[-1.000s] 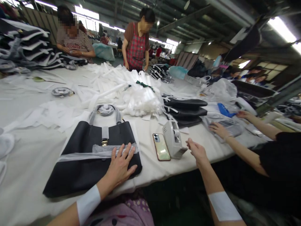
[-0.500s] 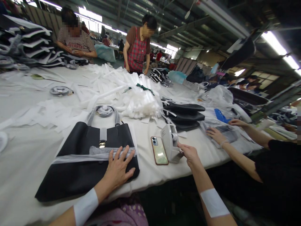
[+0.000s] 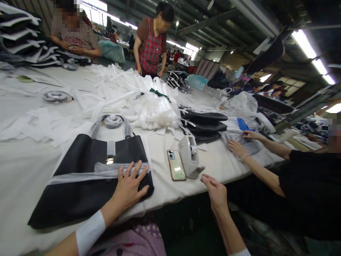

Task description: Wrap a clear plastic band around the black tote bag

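A black handbag [image 3: 80,170] lies flat on the white table [image 3: 23,177], with grey wrapped handles and a gold clasp. A clear plastic strip [image 3: 87,174] runs across its front. My left hand [image 3: 129,186] presses flat on the bag's lower right corner, fingers spread over the strip's end. My right hand [image 3: 216,192] hovers off the table's front edge, fingers loosely curled, just right of a white tape dispenser [image 3: 189,156]. I cannot tell whether it holds a bit of tape. A phone [image 3: 176,170] lies face down beside the dispenser.
A heap of white foam strips [image 3: 149,106] fills the middle of the table. Stacked black bags [image 3: 205,126] lie behind the dispenser. A person in black at the right has both hands [image 3: 239,145] on a plastic packet. Two people stand working at the far side.
My right hand reached to the tape dispenser, then drew back toward me and off the table edge. My left hand stayed on the bag.
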Demonstrator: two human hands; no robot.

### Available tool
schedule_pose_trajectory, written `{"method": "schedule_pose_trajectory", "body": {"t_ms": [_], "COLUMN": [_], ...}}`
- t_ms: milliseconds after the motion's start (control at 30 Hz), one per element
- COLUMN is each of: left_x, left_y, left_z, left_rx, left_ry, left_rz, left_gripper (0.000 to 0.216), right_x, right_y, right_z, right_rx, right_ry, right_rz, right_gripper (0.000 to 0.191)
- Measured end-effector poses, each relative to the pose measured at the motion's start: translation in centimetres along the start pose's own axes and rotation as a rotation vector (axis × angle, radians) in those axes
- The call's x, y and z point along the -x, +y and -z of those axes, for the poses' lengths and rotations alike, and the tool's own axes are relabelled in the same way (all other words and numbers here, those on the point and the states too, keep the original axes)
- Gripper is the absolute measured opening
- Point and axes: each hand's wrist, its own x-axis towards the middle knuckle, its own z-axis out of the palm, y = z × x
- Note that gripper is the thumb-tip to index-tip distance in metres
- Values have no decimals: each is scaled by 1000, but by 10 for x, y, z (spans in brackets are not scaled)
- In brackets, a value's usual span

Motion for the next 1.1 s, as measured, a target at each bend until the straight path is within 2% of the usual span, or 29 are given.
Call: {"method": "schedule_pose_trajectory", "body": {"t_ms": [67,133,233,367,433,500,567,633,700,800,900,1000,1100], "left_x": [0,0,0,0,0,0,-1,-1,-2,-1,-1,-1,-1], "left_y": [0,0,-1,-2,-2,-2,-2,-3,-3,-4,-5,-7,-8], "left_z": [1,1,0,-2,0,3,5,7,8,7,5,5,6], "left_rx": [0,1,10,43,63,78,87,94,103,116,125,124,124], "left_ry": [-1,0,7,21,17,10,3,-1,3,20,36,43,38], "left_rz": [-2,-6,-6,-1,3,10,16,18,18,17,14,3,-1], "left_gripper": [63,63,63,62,63,63,64,65,65,66,67,64,63], "right_x": [0,-2,-1,11,17,21,25,31,37,42,34,20,11], "right_y": [7,12,20,31,26,7,-26,-67,-106,-144,-152,-145,-144], "right_z": [-6,-9,-3,15,18,10,-7,-30,-56,-95,-133,-161,-175], "right_rx": [73,160,266,448,565,631,590,456,326,231,265,400,516], "right_ry": [-50,-34,12,1,-30,-80,-169,-321,-534,-884,-1083,-1109,-1102], "right_rz": [-43,-51,-28,-25,-4,71,218,398,524,585,616,674,711], "right_gripper": [54,57,49,45,47,46,42,36,33,35,37,35,36]}}
